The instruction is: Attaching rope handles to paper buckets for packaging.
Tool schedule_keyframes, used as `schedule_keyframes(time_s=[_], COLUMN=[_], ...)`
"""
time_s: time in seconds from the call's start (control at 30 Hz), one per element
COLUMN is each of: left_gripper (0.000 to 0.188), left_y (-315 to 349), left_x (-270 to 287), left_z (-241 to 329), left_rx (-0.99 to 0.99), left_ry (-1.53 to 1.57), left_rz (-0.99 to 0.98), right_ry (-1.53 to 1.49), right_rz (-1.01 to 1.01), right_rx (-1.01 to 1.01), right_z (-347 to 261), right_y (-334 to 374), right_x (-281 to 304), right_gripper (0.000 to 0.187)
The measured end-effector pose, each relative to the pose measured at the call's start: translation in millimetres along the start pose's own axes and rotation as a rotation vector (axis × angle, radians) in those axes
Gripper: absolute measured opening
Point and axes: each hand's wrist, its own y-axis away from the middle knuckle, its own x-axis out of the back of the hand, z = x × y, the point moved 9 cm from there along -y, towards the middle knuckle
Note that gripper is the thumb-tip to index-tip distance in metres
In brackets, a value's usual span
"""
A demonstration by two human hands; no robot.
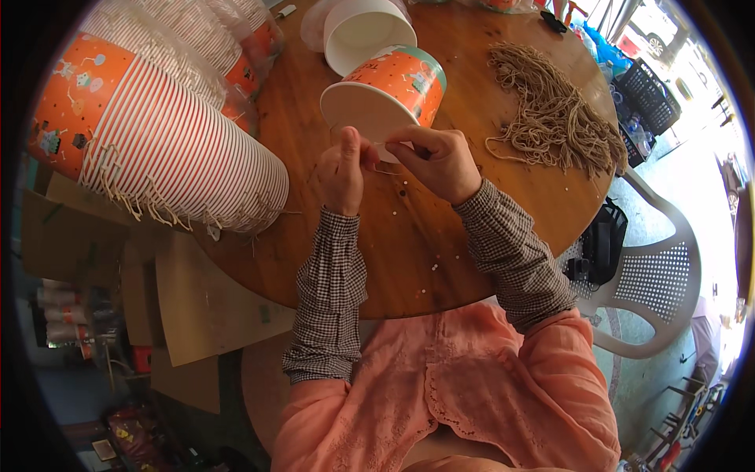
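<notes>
An orange printed paper bucket (405,82) lies tilted on its side, its white opening facing me. At the near edge of that opening my left hand (341,175) is closed, thumb raised and fingertips turned inward. Close beside it, my right hand (442,161) makes a pinch with thumb and forefinger at the rim. Between the two runs a thin piece of string (385,171), partly hidden by the fingers. On the left leans a long stack of nested paper buckets (197,134), with short knotted strings hanging along their rims.
A heap of tan string (550,110) covers the right of the round wooden table (385,267). Behind the tilted bucket stands a white bucket (366,39). Bagged bucket stacks (189,39) fill the far left. Cardboard boxes (197,291) sit at lower left, a plastic chair (653,275) at right.
</notes>
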Motion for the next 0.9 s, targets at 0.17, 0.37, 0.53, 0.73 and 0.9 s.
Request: schedule_keyframes(time_s=[0.17, 0.37, 0.53, 0.73, 0.9], left_gripper=[0.054, 0.037, 0.029, 0.022, 0.014], left_y=[6.5, 6.0, 7.2, 7.3, 6.6], left_x=[-8.0, -8.8, -11.7, -16.4, -20.0], left_z=[8.4, 12.9, 22.4, 22.9, 25.3], left_rx=[-0.046, -0.095, -0.191, -0.218, -0.23], left_ry=[-0.22, -0.278, -0.238, -0.251, -0.219], left_rz=[0.009, 0.056, 0.034, 0.0, -0.02], right_ry=[0.074, 0.058, -0.066, -0.055, -0.046], right_rz=[-0.035, -0.041, -0.045, -0.014, 0.008], right_rx=[0.02, 0.032, -0.107, -0.122, -0.13], right_z=[5.8, 5.7, 10.1, 12.3, 20.1], right_y=[0.4, 0.6, -0.3, -0.9, -0.8], right_x=[-4.2, -9.0, -5.5, -0.7, 1.7], right_gripper=[0.011, 0.011, 0.012, 0.013, 0.013])
